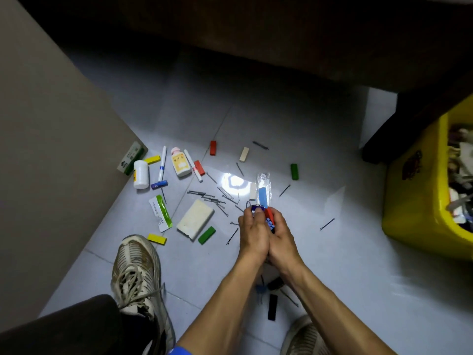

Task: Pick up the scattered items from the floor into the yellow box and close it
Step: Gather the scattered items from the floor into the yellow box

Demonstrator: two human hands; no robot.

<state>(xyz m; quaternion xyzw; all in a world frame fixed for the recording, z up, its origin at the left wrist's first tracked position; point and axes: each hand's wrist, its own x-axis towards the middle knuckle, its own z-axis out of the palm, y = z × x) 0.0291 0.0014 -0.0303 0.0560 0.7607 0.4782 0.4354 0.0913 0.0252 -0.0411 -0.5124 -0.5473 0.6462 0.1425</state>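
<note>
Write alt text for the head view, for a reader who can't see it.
A person crouching over a tiled floor holds a bundle of small items, including a blue battery and a clear packet, in the left hand and right hand pressed together. Bottles, markers, coloured blocks and hairpins lie scattered ahead; an open yellow box stands at the right.
</note>
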